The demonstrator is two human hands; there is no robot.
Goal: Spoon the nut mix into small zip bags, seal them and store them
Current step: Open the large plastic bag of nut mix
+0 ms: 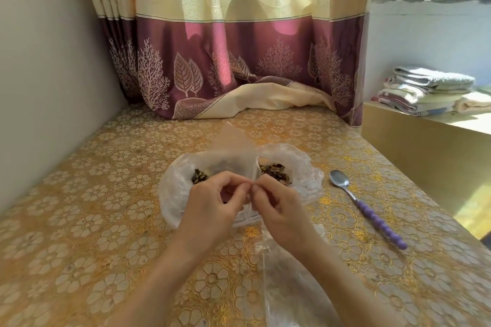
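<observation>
Apparently both hands' fingers [240,185] pinch a small zip bag [233,146] above the nut mix [275,171].

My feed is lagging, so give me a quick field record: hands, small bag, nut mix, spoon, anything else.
left hand: pinches the small zip bag's mouth
right hand: pinches the same mouth, fingertips meeting the left's
small zip bag: clear, held up over the mix, looks empty
nut mix: on the large open plastic bag, table middle
spoon: purple handle, lying untouched right of the mix
more clear bags: near edge, under the right forearm
</observation>
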